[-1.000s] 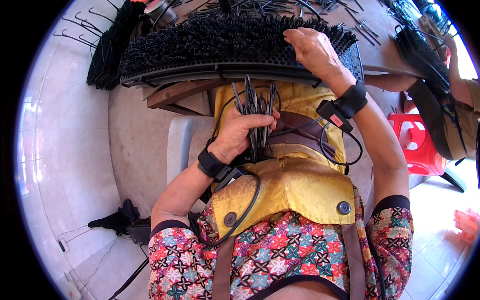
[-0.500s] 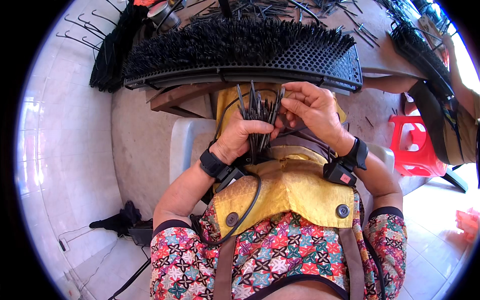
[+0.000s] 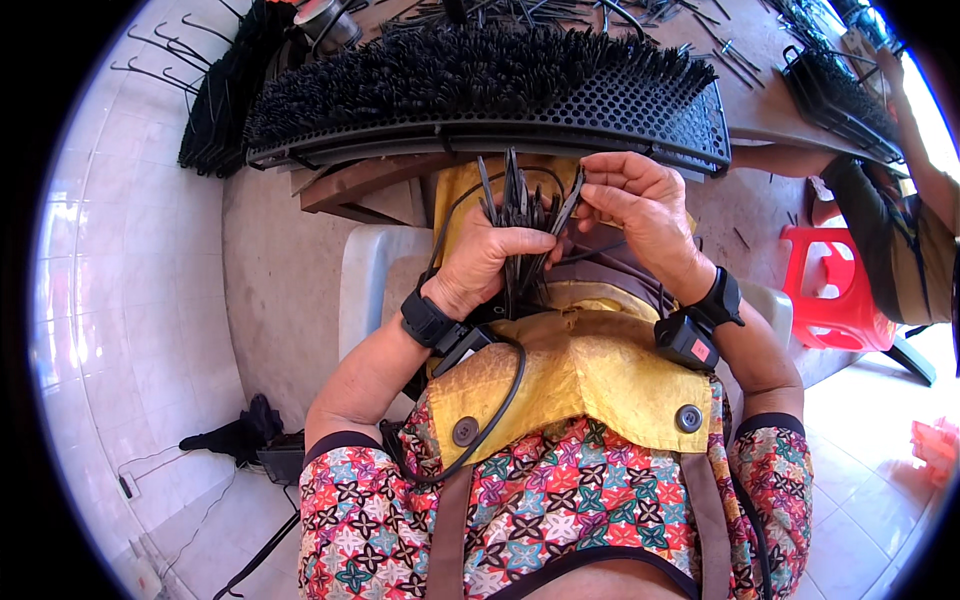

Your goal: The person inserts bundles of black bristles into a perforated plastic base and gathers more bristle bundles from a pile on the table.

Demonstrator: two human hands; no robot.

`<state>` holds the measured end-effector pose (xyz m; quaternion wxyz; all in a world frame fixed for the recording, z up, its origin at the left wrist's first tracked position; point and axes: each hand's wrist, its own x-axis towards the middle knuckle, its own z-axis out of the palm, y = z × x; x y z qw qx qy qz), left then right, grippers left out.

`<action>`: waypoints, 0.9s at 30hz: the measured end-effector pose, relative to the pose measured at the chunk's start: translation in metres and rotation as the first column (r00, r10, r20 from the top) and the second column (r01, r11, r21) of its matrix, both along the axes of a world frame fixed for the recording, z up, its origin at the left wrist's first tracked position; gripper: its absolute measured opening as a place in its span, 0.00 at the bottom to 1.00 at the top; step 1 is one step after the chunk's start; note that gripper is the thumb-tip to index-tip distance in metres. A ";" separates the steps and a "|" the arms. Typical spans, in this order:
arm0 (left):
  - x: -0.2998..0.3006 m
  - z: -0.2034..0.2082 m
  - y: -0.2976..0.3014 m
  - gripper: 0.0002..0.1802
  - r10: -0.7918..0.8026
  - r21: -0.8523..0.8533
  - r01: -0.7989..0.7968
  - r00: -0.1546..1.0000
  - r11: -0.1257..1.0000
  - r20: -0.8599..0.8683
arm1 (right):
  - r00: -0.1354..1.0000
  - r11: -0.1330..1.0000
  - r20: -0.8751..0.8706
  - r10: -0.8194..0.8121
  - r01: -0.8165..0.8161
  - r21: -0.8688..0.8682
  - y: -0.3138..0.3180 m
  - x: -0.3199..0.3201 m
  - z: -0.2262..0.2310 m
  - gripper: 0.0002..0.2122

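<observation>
Now: right hand back at the bundle

Left hand (image 3: 490,262) fingers clenched round the black pin bundle (image 3: 520,215), held upright below the bristle mat (image 3: 480,85). Right hand (image 3: 645,215), off the mat since a second ago, pinches one pin (image 3: 566,205) from it.

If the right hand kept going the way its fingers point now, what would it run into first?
The right hand points left, pinching one black strip. Straight on it would most likely meet the bundle of black strips gripped in the left hand, though depth is hard to judge.
</observation>
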<state>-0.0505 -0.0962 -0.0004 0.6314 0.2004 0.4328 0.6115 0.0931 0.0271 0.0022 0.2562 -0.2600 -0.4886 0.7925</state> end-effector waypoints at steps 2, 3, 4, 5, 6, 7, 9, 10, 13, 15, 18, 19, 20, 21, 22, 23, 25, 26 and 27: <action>0.000 0.001 0.000 0.13 0.002 0.005 -0.002 1.000 1.000 -0.022 | 0.999 0.999 -0.013 0.031 -0.031 0.018 0.002 0.001 -0.001 0.11; 0.000 0.001 0.000 0.12 0.003 0.008 -0.002 0.999 1.000 -0.033 | 0.999 0.999 -0.020 0.046 -0.046 0.028 0.003 0.002 -0.001 0.11; 0.000 0.000 0.000 0.12 0.007 0.004 -0.007 0.999 1.000 -0.053 | 0.999 0.999 -0.003 0.048 -0.048 0.020 0.004 0.002 0.001 0.11; 0.000 -0.002 0.000 0.12 0.011 0.002 -0.011 0.997 1.000 -0.075 | 0.999 0.999 0.013 0.051 -0.051 0.013 0.004 0.003 0.005 0.11; -0.001 -0.003 0.000 0.11 0.015 0.000 -0.015 0.995 1.000 -0.097 | 0.998 0.999 0.030 0.053 -0.053 0.006 0.004 0.003 0.007 0.11; 0.000 -0.002 -0.001 0.12 0.036 -0.011 -0.037 0.994 0.999 -0.100 | 0.998 0.998 0.046 0.050 -0.051 0.033 0.003 0.002 0.007 0.11; 0.002 0.001 -0.001 0.13 0.075 -0.032 -0.079 0.991 0.996 -0.107 | 0.996 0.995 0.078 0.040 -0.047 0.089 0.000 0.000 0.008 0.11; 0.003 0.002 -0.002 0.14 0.102 -0.042 -0.107 0.987 0.993 -0.121 | 0.992 0.993 0.121 0.028 -0.042 0.113 -0.002 -0.002 0.007 0.10; 0.005 0.003 -0.003 0.16 0.174 -0.076 -0.187 0.973 0.979 -0.148 | 0.978 0.986 0.205 -0.027 -0.008 0.166 -0.006 -0.004 0.005 0.09; 0.003 0.000 -0.002 0.17 0.219 -0.105 -0.234 0.966 0.966 -0.139 | 0.975 0.983 0.208 -0.078 0.041 0.176 -0.005 -0.006 0.006 0.08; 0.002 -0.005 0.000 0.15 0.300 -0.075 -0.306 0.950 0.949 -0.082 | 0.978 0.961 0.156 -0.136 0.092 0.262 0.000 -0.003 0.005 0.08; 0.001 -0.004 0.000 0.13 0.285 -0.071 -0.291 0.955 0.954 -0.080 | 0.980 0.959 0.147 -0.131 0.088 0.268 0.002 -0.002 0.006 0.08; -0.001 -0.004 0.000 0.12 0.269 -0.067 -0.274 0.960 0.959 -0.078 | 0.982 0.958 0.140 -0.128 0.086 0.272 0.005 -0.001 0.005 0.07; -0.002 -0.003 -0.001 0.10 0.253 -0.063 -0.258 0.965 0.964 -0.075 | 0.983 0.957 0.133 -0.124 0.083 0.276 0.008 0.000 0.005 0.07; -0.004 -0.002 0.000 0.10 0.282 -0.077 -0.286 0.957 0.955 -0.063 | 0.987 0.958 0.075 -0.142 0.118 0.260 0.009 0.001 0.004 0.07; -0.006 0.000 0.002 0.09 0.311 -0.092 -0.315 0.949 0.945 -0.052 | 0.987 0.959 0.017 -0.161 0.152 0.240 0.011 0.001 0.003 0.07; -0.015 0.002 0.004 0.08 0.366 -0.105 -0.367 0.930 0.924 -0.034 | 0.969 0.954 -0.077 -0.234 0.245 0.174 0.020 0.003 0.003 0.07; -0.021 0.003 0.004 0.08 0.395 -0.111 -0.395 0.918 0.912 -0.016 | 0.950 0.944 -0.111 -0.292 0.305 0.129 0.030 0.005 0.004 0.07; -0.026 0.001 0.004 0.07 0.424 -0.109 -0.421 0.905 0.900 0.010 | 0.926 0.928 -0.141 -0.350 0.363 0.081 0.038 0.006 0.006 0.07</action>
